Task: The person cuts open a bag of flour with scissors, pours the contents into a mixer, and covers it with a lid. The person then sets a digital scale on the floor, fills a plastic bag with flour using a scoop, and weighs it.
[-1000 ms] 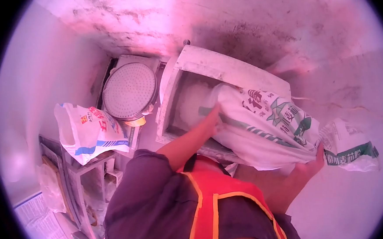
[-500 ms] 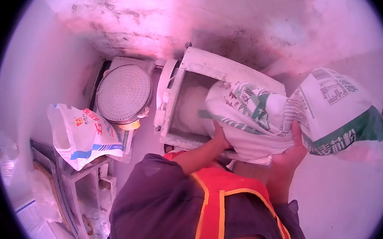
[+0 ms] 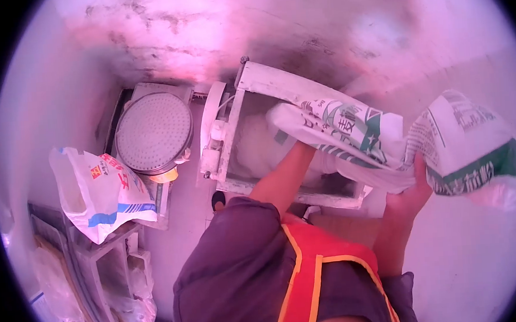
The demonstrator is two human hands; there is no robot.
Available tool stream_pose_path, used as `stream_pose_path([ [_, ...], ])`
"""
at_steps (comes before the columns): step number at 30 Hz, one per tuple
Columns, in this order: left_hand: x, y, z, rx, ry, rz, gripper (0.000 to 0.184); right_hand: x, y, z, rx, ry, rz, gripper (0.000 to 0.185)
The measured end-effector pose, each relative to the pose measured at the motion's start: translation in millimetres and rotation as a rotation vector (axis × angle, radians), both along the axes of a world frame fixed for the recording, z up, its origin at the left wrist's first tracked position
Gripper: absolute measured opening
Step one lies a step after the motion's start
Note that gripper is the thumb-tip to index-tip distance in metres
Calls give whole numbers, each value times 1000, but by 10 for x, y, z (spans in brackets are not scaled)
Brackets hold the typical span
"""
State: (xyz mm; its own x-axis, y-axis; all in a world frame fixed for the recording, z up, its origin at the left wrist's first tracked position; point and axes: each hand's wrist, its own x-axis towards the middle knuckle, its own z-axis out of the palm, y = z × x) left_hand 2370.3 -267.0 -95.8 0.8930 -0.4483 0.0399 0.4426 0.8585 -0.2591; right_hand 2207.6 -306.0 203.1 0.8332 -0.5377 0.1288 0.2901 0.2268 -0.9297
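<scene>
A white flour sack (image 3: 357, 134) with green print lies slanted over a rectangular metal trough (image 3: 234, 121), its left end inside the trough. Pale powder (image 3: 254, 143) lies in the trough beside that end. My right hand (image 3: 408, 190) is closed on the gathered middle of the sack, thumb upward. The sack's bulging right part (image 3: 469, 142) hangs past this hand, outside the trough. My left hand (image 3: 306, 151) reaches over the trough's near side to the sack's left part; the sack's folds hide its fingers.
Left of the trough stands a round, dotted metal lid or plate (image 3: 154, 133). Another white sack (image 3: 103, 194), printed red and blue, rests upon a shelf unit (image 3: 101, 247) at lower left. Clear plastic bags (image 3: 134, 310) hang about the shelf. A stained wall (image 3: 203, 34) rises behind.
My left hand has moved further over the trough, under the sack's folds. The sack's left part looks flatter, and more of the trough's near right interior shows. My right hand has shifted slightly right.
</scene>
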Motion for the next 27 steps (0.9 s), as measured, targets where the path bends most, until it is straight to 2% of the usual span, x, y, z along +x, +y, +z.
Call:
stream_pose_path([
  [3,-85,-17,-134,-6,40,26,46,-34,-65,110,40,-18,3,40],
  [6,-408,-28,-508,53,163,31,42,-98,-140,166,5,-10,-61,41],
  [8,-711,-64,-837,274,407,-5,33,-156,-91,320,-29,24,-120,43],
  [9,-859,25,-784,336,487,-34,32,-163,-111,416,-14,71,-128,43],
  [12,-1240,344,-439,420,539,-157,29,-83,-231,687,-103,-30,-23,43],
  [14,-1400,617,-67,482,516,-234,27,98,-256,745,-165,-25,-71,41],
  [16,-1486,896,318,537,485,-304,25,501,-455,672,-379,32,-27,40],
  [18,-1501,1093,473,663,401,-358,23,670,-532,710,-513,2,21,40],
  [19,-1457,1165,454,774,319,-379,23,654,-481,805,-541,-56,49,42],
  [20,-1330,1230,226,984,134,-424,25,567,-330,994,-497,-186,83,45],
  [21,-1199,1295,5,1194,-51,-460,28,726,-589,857,-626,-34,137,45],
  [22,-1208,1452,201,1398,-200,-435,32,1081,-1041,604,-744,123,189,46],
  [23,-1223,1611,413,1611,-340,-407,35,1103,-1084,594,-780,121,197,45],
  [24,-1251,1779,1209,1816,-437,-271,40,1118,-1119,585,-816,118,203,45],
  [25,-1158,1794,1477,1971,-585,73,43,936,-692,745,-781,-36,169,45],
  [26,-1098,1787,1683,2084,-714,426,47,833,-497,838,-759,-47,189,44],
  [27,-1064,1745,1981,1933,-833,601,50,733,-302,933,-737,-58,209,44],
])
